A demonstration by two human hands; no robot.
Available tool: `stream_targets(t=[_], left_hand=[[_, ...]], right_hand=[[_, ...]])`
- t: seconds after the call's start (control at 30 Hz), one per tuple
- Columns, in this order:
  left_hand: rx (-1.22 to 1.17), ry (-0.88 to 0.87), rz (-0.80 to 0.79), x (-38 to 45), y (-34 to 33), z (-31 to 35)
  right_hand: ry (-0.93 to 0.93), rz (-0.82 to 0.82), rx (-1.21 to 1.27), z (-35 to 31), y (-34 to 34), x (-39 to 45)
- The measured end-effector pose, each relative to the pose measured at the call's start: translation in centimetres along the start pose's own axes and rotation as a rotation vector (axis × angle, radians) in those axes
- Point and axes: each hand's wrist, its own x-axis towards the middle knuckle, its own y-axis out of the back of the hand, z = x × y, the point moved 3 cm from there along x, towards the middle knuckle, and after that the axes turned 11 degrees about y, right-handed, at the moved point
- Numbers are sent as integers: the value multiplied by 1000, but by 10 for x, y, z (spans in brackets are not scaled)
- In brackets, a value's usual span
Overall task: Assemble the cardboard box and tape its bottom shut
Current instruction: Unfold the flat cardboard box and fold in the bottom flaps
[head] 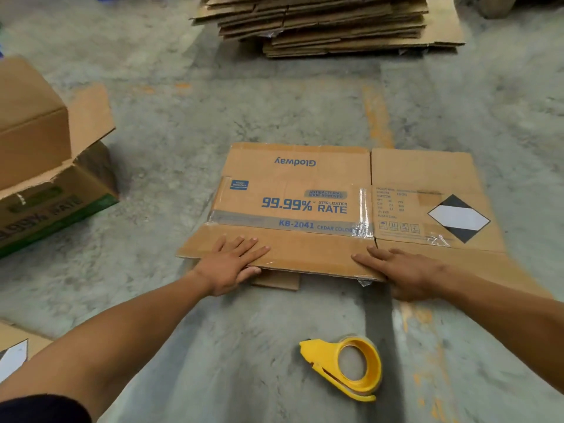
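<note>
At the far left I am seeing an assembled carton (33,129) sitting tilted on a green-printed carton (58,209). At the near left corner a cardboard piece (15,352) with a diamond mark is showing.

My left hand (227,264) is resting on the near flap of the flat box (335,206); the fingers are lying straight and spread on top, and the thumb is tucking under the flap's near edge.

The box is lying flattened on the concrete floor (183,117) at centre, print side up, old tape clinging to it.

A stack of flat cartons (329,22) is lying far beyond it. The yellow tape dispenser (348,366) is lying on the floor near me, apart from the box.

My right hand (403,273) is pressing the same flap's right end, fingers extended flat, gripping nothing.
</note>
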Motion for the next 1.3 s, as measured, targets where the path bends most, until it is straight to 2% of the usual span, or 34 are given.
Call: stream_targets(t=[0.1, 0.17, 0.23, 0.27, 0.33, 0.37, 0.43, 0.57, 0.67, 0.77, 0.83, 0.93, 1.03, 1.2, 1.3], left_hand=[[-106, 350, 243, -4, 13, -13], [-353, 644, 334, -12, 13, -12], [-759, 990, 291, -22, 15, -5], [-998, 1142, 221, -23, 13, 0], [-1461, 1281, 73, -21, 18, 15], [-1651, 1262, 56, -18, 22, 21], [-1827, 1208, 129, -8, 32, 24], [-1845, 1015, 323, 16, 55, 7], [-1856, 850, 440, 30, 85, 2], [-1809, 717, 582, 28, 135, 7], [-1780, 705, 653, 36, 159, 4], [-1695, 704, 681, 50, 194, -2], [-1585, 627, 686, 55, 231, -10], [-1389, 449, 700, 47, 305, -32], [-1266, 418, 707, 37, 349, -51]], right_hand=[[-27, 56, 42, 5, 25, -4], [-61, 91, 60, 8, 39, -6], [-97, 131, 78, 10, 51, -11], [-111, 153, 99, 12, 56, -15], [-142, 212, 150, 18, 67, -24], [-150, 255, 182, 22, 72, -28], [-140, 339, 252, 29, 80, -35], [-47, 425, 411, 37, 93, -54], [-51, 588, 423, 47, 109, -74], [-130, 721, 403, 63, 129, -94], [-226, 812, 373, 75, 144, -106], [-340, 1019, 358, 90, 172, -122], [-441, 1223, 387, 102, 205, -139], [-600, 1341, 514, 113, 277, -173], [-704, 1332, 550, 115, 322, -191]])
